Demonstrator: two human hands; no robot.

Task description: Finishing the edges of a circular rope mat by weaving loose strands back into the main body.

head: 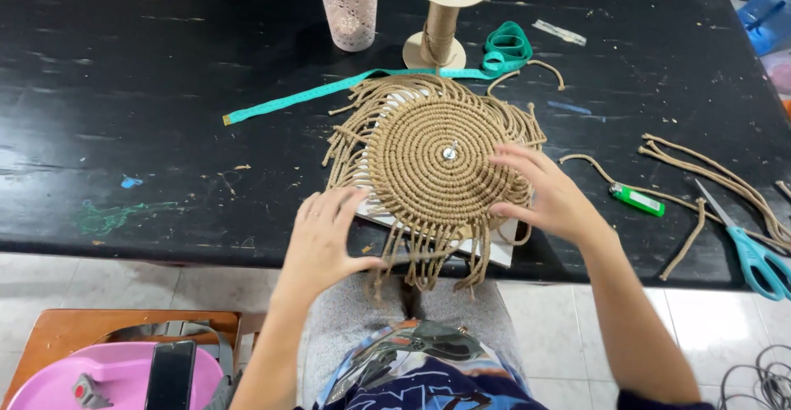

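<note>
Round coiled cord mat [437, 163] sits centre frame on a pale board [494, 249] at the near edge of the black worktop [165, 89], loose cord fringe [428, 266] hanging off the edge toward the person's lap. A metal pin [450, 153] marks the middle of the coil.

Left hand [323, 241]: lower centre-left, fingers spread and open, thumb touching the fringe strands at the mat's lower left rim. Not clamped on anything.
Right hand [544, 196]: centre-right, open, fingers lying flat on the mat's right rim, pressing rather than gripping.

Looks like the mat is being steadied or turned about the pin. To do that well, my read:
- keep the right palm flat so the outer coils don't lift or skew
- turn about the pin, don't drag the board toward the edge; it already overhangs
- comb fringe straight with the left fingers before picking a strand, several cross at the bottom

Around it: teal tape measure [346, 89] runs from upper centre to the left, cord spool [441, 14] upright just behind the mat, pink mesh cup [350, 10] beside it. Green lighter [636, 200] and teal-handled scissors [754, 253] lie to the right among cut cord lengths [717, 179], well apart from the hands.
</note>
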